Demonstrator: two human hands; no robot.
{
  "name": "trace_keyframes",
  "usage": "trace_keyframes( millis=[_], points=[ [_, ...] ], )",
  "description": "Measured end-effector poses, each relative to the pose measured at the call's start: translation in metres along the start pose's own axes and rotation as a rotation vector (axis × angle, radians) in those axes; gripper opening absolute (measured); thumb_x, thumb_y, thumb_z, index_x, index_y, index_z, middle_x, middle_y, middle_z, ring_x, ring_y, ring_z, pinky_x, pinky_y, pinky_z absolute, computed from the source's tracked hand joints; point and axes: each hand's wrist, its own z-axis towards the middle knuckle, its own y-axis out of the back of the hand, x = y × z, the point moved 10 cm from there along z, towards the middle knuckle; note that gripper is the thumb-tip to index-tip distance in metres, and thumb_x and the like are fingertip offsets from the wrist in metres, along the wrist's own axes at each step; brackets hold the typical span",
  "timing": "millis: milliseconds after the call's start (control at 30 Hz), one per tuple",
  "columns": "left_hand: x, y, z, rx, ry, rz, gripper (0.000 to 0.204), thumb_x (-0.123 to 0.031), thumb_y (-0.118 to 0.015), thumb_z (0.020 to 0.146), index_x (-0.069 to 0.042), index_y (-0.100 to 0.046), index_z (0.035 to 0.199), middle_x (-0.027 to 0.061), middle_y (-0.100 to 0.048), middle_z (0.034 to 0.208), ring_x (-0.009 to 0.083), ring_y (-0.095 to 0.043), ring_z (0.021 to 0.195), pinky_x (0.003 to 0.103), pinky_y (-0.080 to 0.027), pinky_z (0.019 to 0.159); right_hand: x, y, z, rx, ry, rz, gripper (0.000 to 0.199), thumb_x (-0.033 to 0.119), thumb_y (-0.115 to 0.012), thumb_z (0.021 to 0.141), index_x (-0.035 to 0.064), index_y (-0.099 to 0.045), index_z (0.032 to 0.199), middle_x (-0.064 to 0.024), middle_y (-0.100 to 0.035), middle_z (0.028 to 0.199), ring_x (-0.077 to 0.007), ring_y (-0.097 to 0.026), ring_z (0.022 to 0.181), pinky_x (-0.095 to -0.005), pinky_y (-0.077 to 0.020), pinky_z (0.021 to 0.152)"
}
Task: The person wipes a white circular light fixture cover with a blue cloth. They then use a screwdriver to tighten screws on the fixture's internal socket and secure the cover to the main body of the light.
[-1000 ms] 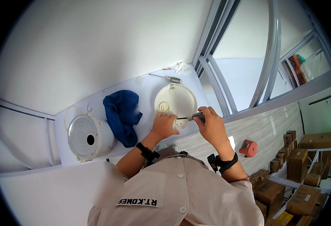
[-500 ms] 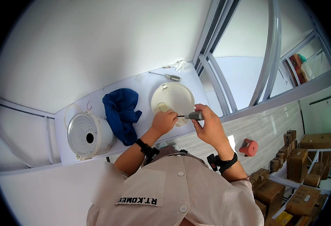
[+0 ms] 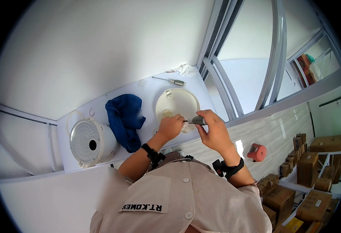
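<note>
A round cream-white plastic cover (image 3: pixel 186 101) lies on the white table, with small fittings along its rim. My right hand (image 3: pixel 216 132) is wrapped round the grey handle of a screwdriver (image 3: pixel 195 120), whose shaft points left across the cover's near edge. At the shaft's tip, my left hand (image 3: pixel 171 127) rests over the cover's near-left part with its fingers pinched together. What those fingers hold, if anything, is too small to make out. A pale round piece (image 3: pixel 167 113) shows on the cover just beyond them.
A crumpled blue cloth (image 3: pixel 124 118) lies left of the cover, beside a white cylindrical appliance body (image 3: pixel 88 141) tipped on its side. Behind the cover are a second screwdriver (image 3: pixel 176 82) and a white crumpled wrapping (image 3: pixel 185 70). A red stool (image 3: pixel 257 152) stands on the floor to the right.
Both hands stay at the cover, the screwdriver still in my right hand. Its handle has tilted and shifted slightly left, and my left fingers have moved a little. The view has shifted slightly.
</note>
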Motion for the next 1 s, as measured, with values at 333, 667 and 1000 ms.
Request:
trace_keyframes(
  millis=[333, 667, 1000],
  points=[
    [0.007, -0.008, -0.001, 0.039, 0.055, 0.101, 0.022, -0.031, -0.073, 0.094, -0.011, -0.072, 0.086, 0.0075, -0.072, 0.083, 0.0308, -0.072, 0.074, 0.045, -0.054, 0.071, -0.001, 0.007, -0.001, -0.028, 0.026, 0.008, 0.045, -0.006, -0.078, 0.087, 0.0031, -0.064, 0.128, -0.017, -0.069, 0.114, -0.0392, -0.071, 0.098, -0.0426, -0.0584, 0.084],
    [0.018, -0.009, -0.005, 0.018, 0.158, 0.112, 0.018, -0.025, -0.072, 0.089, -0.01, -0.07, 0.079, 0.0089, -0.072, 0.078, 0.031, -0.07, 0.071, 0.044, -0.052, 0.072, -0.01, 0.01, -0.002, -0.039, 0.013, 0.034, 0.043, -0.006, -0.079, 0.087, 0.0026, -0.064, 0.126, -0.017, -0.069, 0.116, -0.0382, -0.072, 0.101, -0.0417, -0.0595, 0.085],
    [0.015, 0.033, -0.014, -0.092, 0.161, -0.017, 0.014, -0.021, -0.074, 0.089, -0.009, -0.066, 0.084, 0.0095, -0.068, 0.078, 0.0327, -0.067, 0.072, 0.046, -0.049, 0.072, -0.013, 0.008, -0.002, -0.034, 0.031, 0.05, 0.042, -0.005, -0.079, 0.087, 0.0027, -0.065, 0.126, -0.0174, -0.07, 0.116, -0.0375, -0.072, 0.099, -0.0411, -0.0596, 0.084]
  ],
)
